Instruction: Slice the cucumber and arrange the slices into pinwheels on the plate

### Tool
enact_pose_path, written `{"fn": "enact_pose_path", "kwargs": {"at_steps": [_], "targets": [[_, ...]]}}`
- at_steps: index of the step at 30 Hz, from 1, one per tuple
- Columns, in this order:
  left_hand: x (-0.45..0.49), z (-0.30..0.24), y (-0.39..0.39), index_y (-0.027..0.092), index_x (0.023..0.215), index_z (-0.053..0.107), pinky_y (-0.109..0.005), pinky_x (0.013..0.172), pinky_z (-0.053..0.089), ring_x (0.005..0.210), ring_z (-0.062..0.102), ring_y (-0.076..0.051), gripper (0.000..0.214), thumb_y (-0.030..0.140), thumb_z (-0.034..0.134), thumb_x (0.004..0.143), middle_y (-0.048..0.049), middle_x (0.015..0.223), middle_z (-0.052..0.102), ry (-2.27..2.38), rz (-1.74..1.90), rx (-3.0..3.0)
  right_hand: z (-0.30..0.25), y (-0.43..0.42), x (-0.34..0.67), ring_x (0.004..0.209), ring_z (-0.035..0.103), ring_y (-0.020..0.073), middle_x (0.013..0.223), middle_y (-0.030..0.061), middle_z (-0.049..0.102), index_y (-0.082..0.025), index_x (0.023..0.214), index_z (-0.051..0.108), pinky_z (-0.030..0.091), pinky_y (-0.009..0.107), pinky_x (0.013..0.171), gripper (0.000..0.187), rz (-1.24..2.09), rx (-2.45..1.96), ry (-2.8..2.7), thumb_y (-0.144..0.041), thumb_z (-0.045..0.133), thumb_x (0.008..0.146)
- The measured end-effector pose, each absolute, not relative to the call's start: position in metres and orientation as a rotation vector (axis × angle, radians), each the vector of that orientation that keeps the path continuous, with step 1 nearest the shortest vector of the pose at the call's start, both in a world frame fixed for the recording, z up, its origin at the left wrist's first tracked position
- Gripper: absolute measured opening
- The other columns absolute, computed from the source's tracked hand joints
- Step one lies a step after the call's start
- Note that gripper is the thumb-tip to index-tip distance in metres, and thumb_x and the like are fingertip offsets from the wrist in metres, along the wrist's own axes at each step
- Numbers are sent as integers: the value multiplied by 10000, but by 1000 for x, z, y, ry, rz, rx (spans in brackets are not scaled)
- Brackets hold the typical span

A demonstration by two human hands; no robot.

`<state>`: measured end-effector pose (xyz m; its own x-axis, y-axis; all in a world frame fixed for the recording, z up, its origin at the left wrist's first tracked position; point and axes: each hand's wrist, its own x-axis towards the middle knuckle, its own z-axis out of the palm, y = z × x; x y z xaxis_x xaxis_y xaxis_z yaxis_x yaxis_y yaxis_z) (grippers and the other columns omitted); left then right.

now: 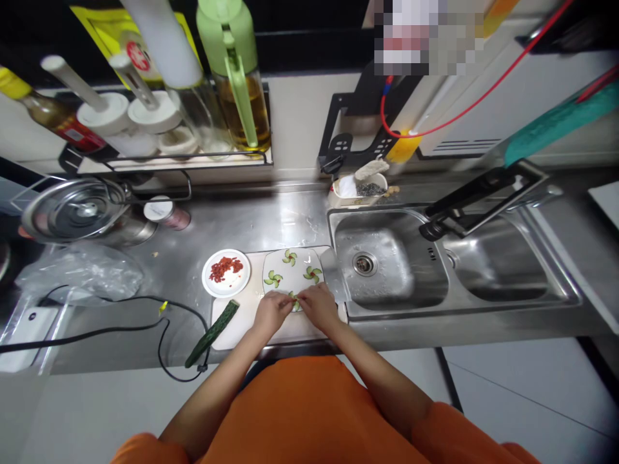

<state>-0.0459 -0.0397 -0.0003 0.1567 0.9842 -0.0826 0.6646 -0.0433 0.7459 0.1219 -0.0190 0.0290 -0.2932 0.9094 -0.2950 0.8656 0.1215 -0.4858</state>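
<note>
A white square plate [286,268] lies on a pale cutting board [244,323]. Three pinwheels of cucumber slices [312,274] with red centres are spread over it. At the plate's near edge, my left hand [271,310] and my right hand [317,305] meet over a fourth group of slices [295,304]. Both hands have their fingers closed with the tips together, and whatever they pinch is too small to name. A knife blade [335,276] rests beside the plate on the right. To the left are a round dish [207,273] of red dried berries [225,268] and a cucumber piece [213,334].
A double steel sink [391,258] with a black faucet [464,200] adjoins the board on the right. Black cables [145,299], a clear plastic bag [87,274] and a lidded pot [80,209] occupy the left counter. Bottles and jars stand on a rack [193,161] behind.
</note>
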Motion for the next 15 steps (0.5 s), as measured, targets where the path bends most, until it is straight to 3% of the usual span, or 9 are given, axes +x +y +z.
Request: {"fn": "enact_pose_path", "kwargs": {"at_steps": [15], "targets": [[-46,-3,-39,204,773,722,-281,717,442,754,590,-172,133,267,607,796,-41,697,673,1562,512,1853,32,-18,118,963,471,208,897,20,658,-251,849,695,306,288,709,219,923,-1890,-2359,-309,487,882]]}}
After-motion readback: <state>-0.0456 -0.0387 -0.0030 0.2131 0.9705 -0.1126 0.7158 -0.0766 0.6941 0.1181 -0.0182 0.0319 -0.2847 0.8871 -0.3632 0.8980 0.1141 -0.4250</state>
